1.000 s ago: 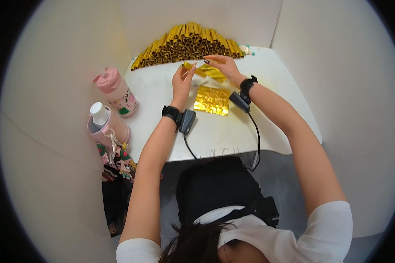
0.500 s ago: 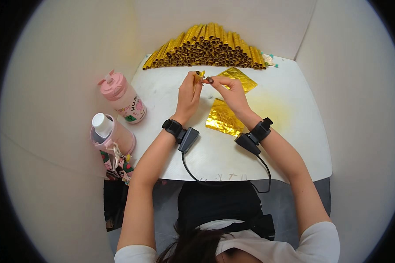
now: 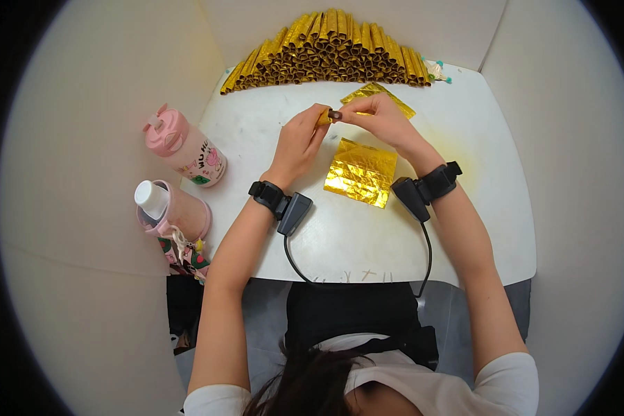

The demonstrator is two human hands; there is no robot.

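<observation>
Above the middle of the white table, my left hand (image 3: 299,144) is closed around a small gold foil roll (image 3: 324,118), most of it hidden by the fingers. My right hand (image 3: 385,125) meets it from the right, thumb and fingers pinched at the roll's end. Below the hands lies a flat square gold foil sheet (image 3: 360,172). Another foil sheet (image 3: 395,101) lies farther back, partly covered by my right hand. At the back edge, gold foil rolls (image 3: 326,52) are stacked in a wide mound, their open ends facing me.
Left of my arm stand a pink-lidded bottle (image 3: 185,145) and a pink cup holder (image 3: 187,211) with a white-capped bottle (image 3: 151,199) in it. A small white and teal item (image 3: 437,72) sits beside the mound. White panels close in the table. Cables hang from both wrist devices.
My right hand has shifted rightward and up relative to the table, showing more of the near foil sheet. The roll's gold end now shows between my hands. The view has tilted slightly.
</observation>
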